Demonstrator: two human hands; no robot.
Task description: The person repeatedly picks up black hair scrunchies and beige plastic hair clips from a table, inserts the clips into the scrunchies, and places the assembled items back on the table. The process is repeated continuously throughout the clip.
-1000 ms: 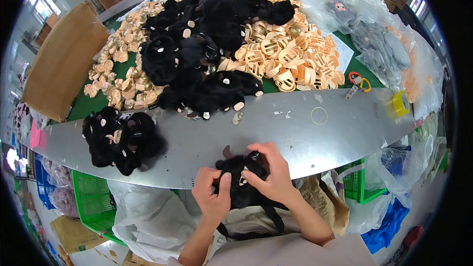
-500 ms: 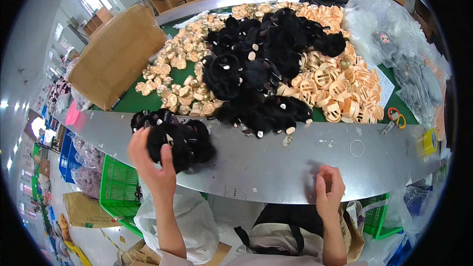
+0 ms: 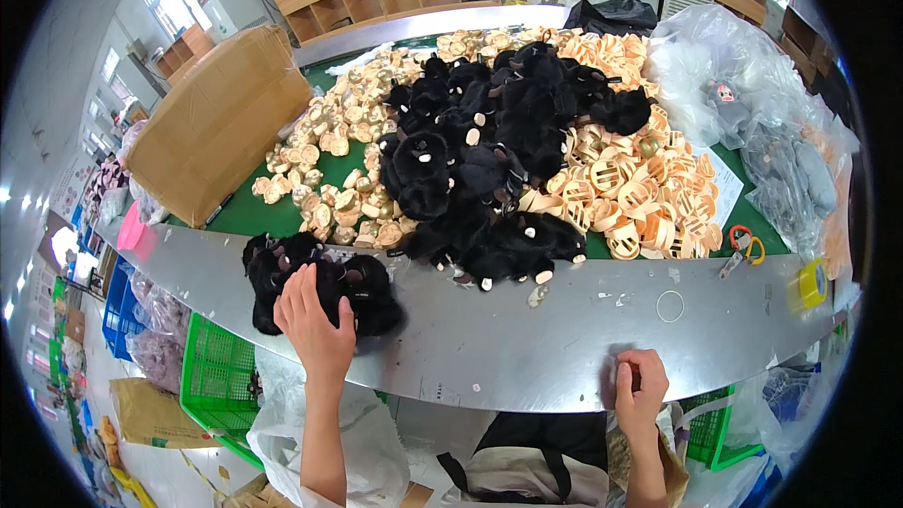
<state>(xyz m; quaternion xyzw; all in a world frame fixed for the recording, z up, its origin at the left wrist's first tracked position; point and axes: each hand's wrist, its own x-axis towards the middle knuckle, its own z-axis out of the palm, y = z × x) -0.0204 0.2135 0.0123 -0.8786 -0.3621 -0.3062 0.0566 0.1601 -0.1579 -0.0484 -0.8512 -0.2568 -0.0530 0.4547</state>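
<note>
Several black furry plush pieces (image 3: 376,296) sit in a small cluster on the metal table edge at the left. My left hand (image 3: 318,325) lies over this cluster, fingers stretched out on the fur and thumb apart. At the table's front edge on the right, my right hand (image 3: 641,386) is curled with its thumb against the fingers; whatever it may hold is hidden. A large heap of black plush pieces (image 3: 527,132) with small pale parts lies in the middle of the green tabletop, away from both hands.
Gold-toned round parts (image 3: 334,132) lie left of the heap, peach plastic pieces (image 3: 640,183) right. A cardboard box (image 3: 216,122) leans at the left. Scissors (image 3: 741,246), a yellow tape roll (image 3: 812,283) and clear plastic bags (image 3: 724,61) are on the right. A green crate (image 3: 212,376) stands below.
My left hand has moved slightly right and come down flatter on the plush cluster, where a round black piece was in its grasp before. The right hand stays curled. The view has shifted a little.
</note>
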